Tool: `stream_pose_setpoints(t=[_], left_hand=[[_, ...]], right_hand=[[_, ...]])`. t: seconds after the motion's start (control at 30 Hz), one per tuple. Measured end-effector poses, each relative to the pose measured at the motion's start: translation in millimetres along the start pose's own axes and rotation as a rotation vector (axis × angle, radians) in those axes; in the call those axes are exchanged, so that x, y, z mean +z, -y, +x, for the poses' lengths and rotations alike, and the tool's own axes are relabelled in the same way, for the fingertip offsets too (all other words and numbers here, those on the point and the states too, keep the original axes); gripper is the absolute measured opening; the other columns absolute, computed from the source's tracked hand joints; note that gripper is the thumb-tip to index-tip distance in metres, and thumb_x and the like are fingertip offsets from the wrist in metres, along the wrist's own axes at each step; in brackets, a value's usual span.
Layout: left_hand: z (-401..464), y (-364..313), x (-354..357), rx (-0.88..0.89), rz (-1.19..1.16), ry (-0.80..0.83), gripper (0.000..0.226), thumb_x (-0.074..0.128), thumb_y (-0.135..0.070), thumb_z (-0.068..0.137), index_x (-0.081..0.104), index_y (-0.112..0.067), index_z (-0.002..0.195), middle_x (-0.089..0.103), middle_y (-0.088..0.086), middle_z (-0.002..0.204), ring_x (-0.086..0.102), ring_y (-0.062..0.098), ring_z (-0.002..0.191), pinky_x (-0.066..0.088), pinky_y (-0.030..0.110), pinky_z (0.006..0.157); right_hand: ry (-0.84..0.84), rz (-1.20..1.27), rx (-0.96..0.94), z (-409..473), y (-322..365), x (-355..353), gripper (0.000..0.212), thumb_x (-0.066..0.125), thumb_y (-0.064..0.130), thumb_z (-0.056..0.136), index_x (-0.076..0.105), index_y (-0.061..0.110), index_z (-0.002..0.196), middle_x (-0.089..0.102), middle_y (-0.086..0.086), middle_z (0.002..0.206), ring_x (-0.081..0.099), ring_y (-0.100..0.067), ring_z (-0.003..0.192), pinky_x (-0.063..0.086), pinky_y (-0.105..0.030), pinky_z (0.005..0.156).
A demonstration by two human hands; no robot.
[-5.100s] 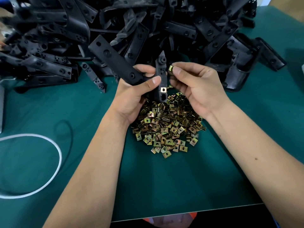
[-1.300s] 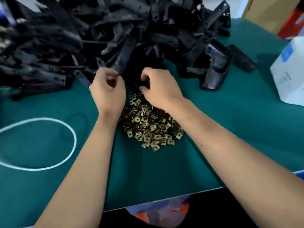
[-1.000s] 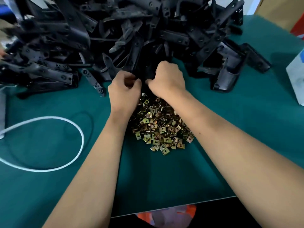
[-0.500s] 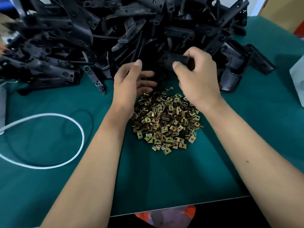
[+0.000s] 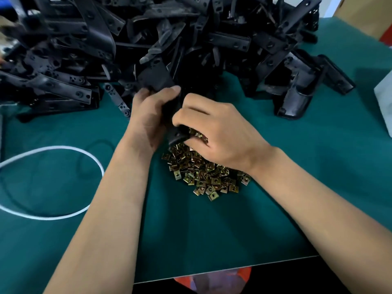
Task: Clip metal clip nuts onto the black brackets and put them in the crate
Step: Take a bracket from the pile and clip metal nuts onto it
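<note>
A large heap of black brackets (image 5: 191, 39) fills the far side of the green table. My left hand (image 5: 148, 115) grips one black bracket (image 5: 154, 79) taken from it, holding it upright over the near edge of the heap; its lower end (image 5: 177, 135) pokes out below my palm. A pile of brass-coloured metal clip nuts (image 5: 203, 175) lies just in front. My right hand (image 5: 218, 132) is down on the top of that pile beside the bracket's lower end, fingers curled into the nuts. Whether it pinches a nut is hidden. No crate is in view.
A white cord (image 5: 53, 181) loops on the green mat (image 5: 212, 230) at the left. A white box (image 5: 385, 102) stands at the right edge. The table's near edge (image 5: 233, 268) runs just below my forearms.
My right hand passed the bracket to my left hand and dropped onto the clip nut pile. My left hand, open half a second ago, now grips the bracket.
</note>
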State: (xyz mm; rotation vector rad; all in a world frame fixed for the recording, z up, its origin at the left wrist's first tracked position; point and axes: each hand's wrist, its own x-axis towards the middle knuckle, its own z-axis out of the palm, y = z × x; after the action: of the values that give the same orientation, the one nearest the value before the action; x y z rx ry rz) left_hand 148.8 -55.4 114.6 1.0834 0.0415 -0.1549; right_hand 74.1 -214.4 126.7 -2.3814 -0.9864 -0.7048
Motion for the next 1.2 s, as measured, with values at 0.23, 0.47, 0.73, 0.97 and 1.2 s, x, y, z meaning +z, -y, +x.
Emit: stream_pose_setpoints(t=[0.23,0.47,0.73,0.97,1.2], left_hand=[[14.3,2.7,-16.3,0.029,0.155,0.042,0.025,0.072,-0.018,0.083,0.069,-0.005,0.104,0.071,0.007,0.085,0.056,0.011,0.05,0.042,0.019,0.043],[4.9,11.8,-6.5,-0.007,0.207,0.243,0.049,0.06,-0.037,0.097,0.06,-0.007,0.136,0.075,0.011,0.117,0.07,0.017,0.081,0.056,0.024,0.068],[4.1,-8.3,-7.6,-0.011,-0.204,0.107,0.029,0.051,-0.032,0.104,0.072,-0.015,0.115,0.077,0.007,0.112,0.074,0.023,0.102,0.06,0.033,0.085],[3.7,-32.1,-20.8,0.425,0.233,-0.011,0.009,0.061,-0.011,0.096,0.056,-0.018,0.098,0.061,0.0,0.092,0.057,0.022,0.084,0.049,0.039,0.079],[-2.6,2.8,-2.7,0.836,1.0,0.05,0.017,0.052,-0.011,0.098,0.05,-0.004,0.114,0.052,-0.008,0.083,0.047,0.006,0.07,0.037,0.031,0.064]], right_hand=[[-0.201,0.032,0.432,-6.2,-59.7,-8.8,0.022,0.063,0.028,0.102,0.073,0.012,0.092,0.065,0.007,0.083,0.058,-0.005,0.073,0.046,-0.021,0.068],[0.182,-0.147,0.631,-18.2,-85.3,0.6,0.012,0.072,0.033,0.093,0.073,0.029,0.105,0.057,0.007,0.1,0.059,-0.021,0.095,0.049,-0.037,0.083],[-0.003,0.046,0.674,-24.0,-80.0,-1.1,0.005,0.076,0.018,0.091,0.071,0.021,0.09,0.066,0.013,0.084,0.061,-0.011,0.078,0.054,-0.033,0.077],[-0.202,0.394,0.753,-22.4,-71.6,-1.7,0.015,0.068,0.004,0.091,0.075,0.017,0.092,0.07,0.01,0.081,0.064,-0.006,0.075,0.05,-0.022,0.07],[0.086,0.062,0.605,-23.7,-67.3,-1.5,0.021,0.064,0.004,0.093,0.079,0.018,0.098,0.062,0.003,0.092,0.055,-0.007,0.077,0.039,-0.018,0.073]])
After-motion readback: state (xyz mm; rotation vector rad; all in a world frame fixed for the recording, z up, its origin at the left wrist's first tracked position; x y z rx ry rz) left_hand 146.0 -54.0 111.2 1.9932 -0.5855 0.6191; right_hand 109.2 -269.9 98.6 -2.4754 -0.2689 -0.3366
